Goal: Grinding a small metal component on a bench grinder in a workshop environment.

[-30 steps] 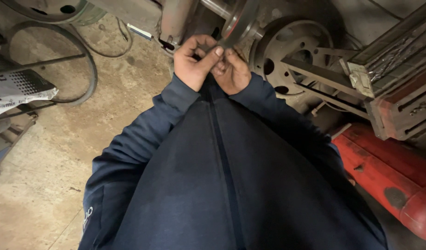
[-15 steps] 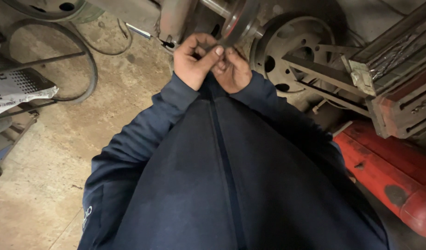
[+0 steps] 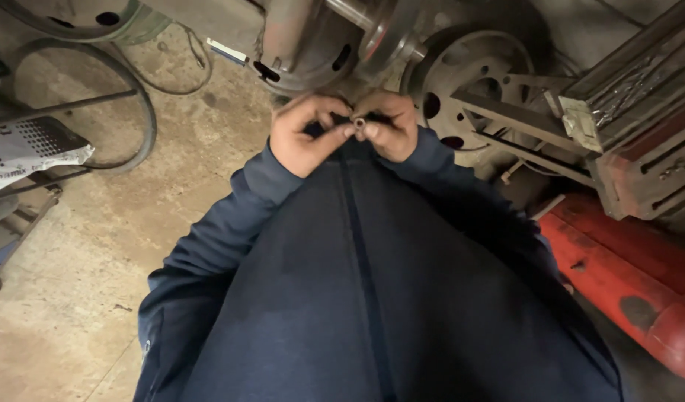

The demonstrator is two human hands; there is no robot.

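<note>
I had my 2 hands brought together just above my chest, near the top middle of the view, and between them sat a small metal ring [image 3: 359,122], something like a nut or a short bushing, its open end turned up toward me. My left hand [image 3: 306,135] was closed on it, thumb and forefinger pinching from the left, while my right hand [image 3: 391,126] was curled shut against it from the right, fingertips touching the same piece. Whether anything else was tucked inside my palms, I could not tell; the knuckles hid it. Just beyond my hands, farther off, hung a rusty round housing [image 3: 301,45], and to its right lay a steel wheel rim [image 3: 469,74] with holes in it. A red cylinder [image 3: 625,275] lay near on the right, beside a red metal frame [image 3: 647,164]. A loop of dark belt [image 3: 145,112] rested on the concrete floor [image 3: 82,298] to the left. As I judged it, the work was somewhere in its middle: the ring was off any machine and in my fingers, being handled or fitted, and it had not yet been set on anything.
</note>
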